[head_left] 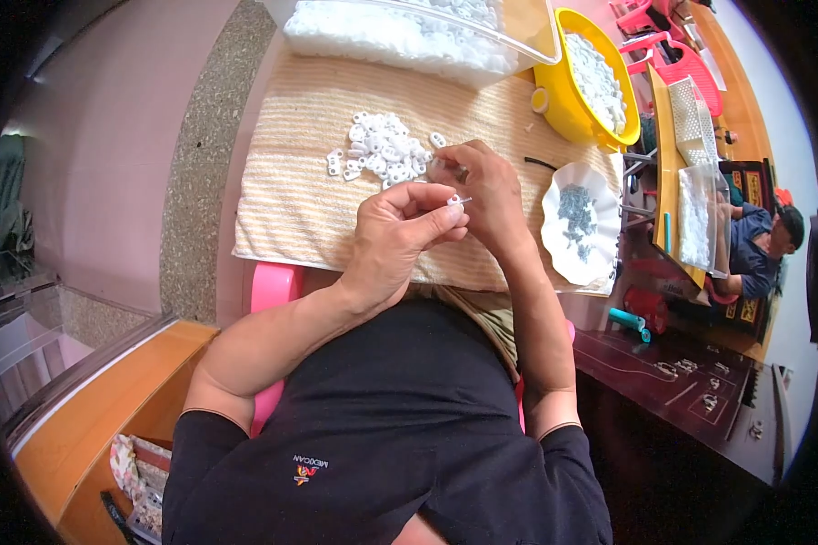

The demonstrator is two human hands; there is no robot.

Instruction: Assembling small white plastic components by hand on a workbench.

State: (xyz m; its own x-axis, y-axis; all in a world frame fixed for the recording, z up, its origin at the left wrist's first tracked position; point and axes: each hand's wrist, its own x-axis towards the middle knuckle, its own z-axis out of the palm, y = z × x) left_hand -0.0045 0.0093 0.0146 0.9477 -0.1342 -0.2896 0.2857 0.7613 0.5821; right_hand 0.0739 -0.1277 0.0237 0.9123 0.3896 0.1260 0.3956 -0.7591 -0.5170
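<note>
Over your lap, on the striped towel (291, 209), the loose pile of small white plastic pieces (384, 153) lies just beyond and a little left of your hands, close to both, your left the nearer. Your left hand (400, 238) is pinched shut on one white piece (453, 200), thumb and forefinger closed around it, with a thin metal pin (466, 199) sticking out of it to the right. That pin's long axis runs roughly level, left to right, pointing straight at your right hand (483, 189), which sits touching the left and is curled closed; it seems to hold something small at its fingertips, but you cannot tell what from this view. Further right, the white scalloped dish (554, 247) of small grey metal parts (575, 216) rests at the towel's right edge, near your right wrist. Beyond it stands the yellow basin (563, 104) of white pieces, and a clear bin (527, 36) sits at the far edge. Open towel lies left of the pile.
</note>
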